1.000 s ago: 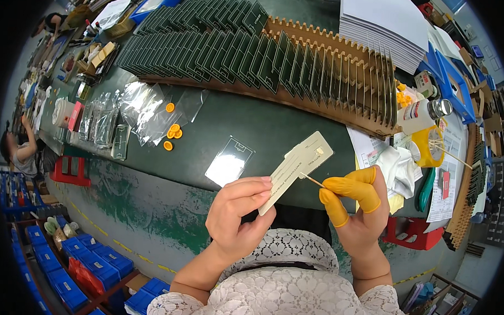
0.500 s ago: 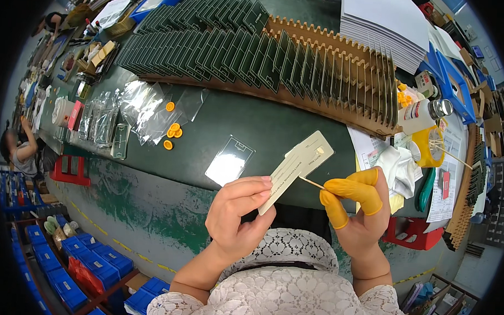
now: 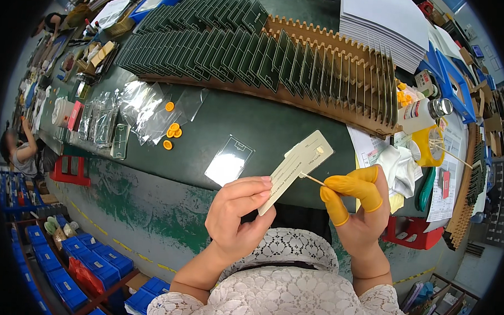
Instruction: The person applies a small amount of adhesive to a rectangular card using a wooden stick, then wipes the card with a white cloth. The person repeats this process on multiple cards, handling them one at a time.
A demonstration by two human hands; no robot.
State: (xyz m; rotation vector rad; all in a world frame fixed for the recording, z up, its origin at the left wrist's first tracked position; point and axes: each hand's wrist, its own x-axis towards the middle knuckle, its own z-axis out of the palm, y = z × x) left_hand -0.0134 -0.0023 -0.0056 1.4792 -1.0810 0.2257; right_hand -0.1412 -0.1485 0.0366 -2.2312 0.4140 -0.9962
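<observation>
My left hand (image 3: 236, 215) is closed on a cream-coloured flat plate (image 3: 302, 159) with printed lines and a small notch near its far end, holding it tilted above the table's front edge. In my right hand (image 3: 358, 208), whose thumb and forefinger wear yellow finger cots, a thin wooden stick (image 3: 313, 179) like a cotton swab is pinched. Its tip meets the plate's right edge or face; which one I cannot tell. A dark plate with white outlines (image 3: 229, 159), shiny with reflected light, lies on the green table just beyond my left hand.
Brown slotted racks (image 3: 331, 107) full of upright dark plates stretch across the back. Orange finger cots (image 3: 174, 130) and clear plastic bags (image 3: 148, 112) lie to the left. At right are a white bottle (image 3: 423, 115), yellow tape roll (image 3: 428, 146), white cloth (image 3: 398, 171) and green cutter (image 3: 427, 190).
The stick's tip has shifted slightly up along the plate, and its angle is a little steeper. My left hand and the plate stay nearly where they were.
</observation>
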